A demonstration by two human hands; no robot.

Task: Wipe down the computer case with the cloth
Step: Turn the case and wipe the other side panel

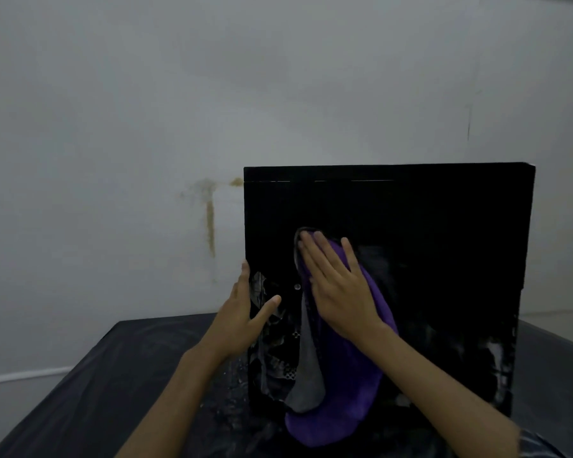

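Two bare hands meet the black computer case [427, 233], which stands upright on a dark-covered table [90, 385] by a stained wall [146, 110]: the right hand [339, 285] lies flat, fingers spread, pressing the purple cloth [341, 391] against the glossy side panel. The left hand [242, 320] is open at the case's left edge, its fingers hidden behind that edge. The panel is so dark that only murky reflections show, and the cloth's hanging end blurs into the table.
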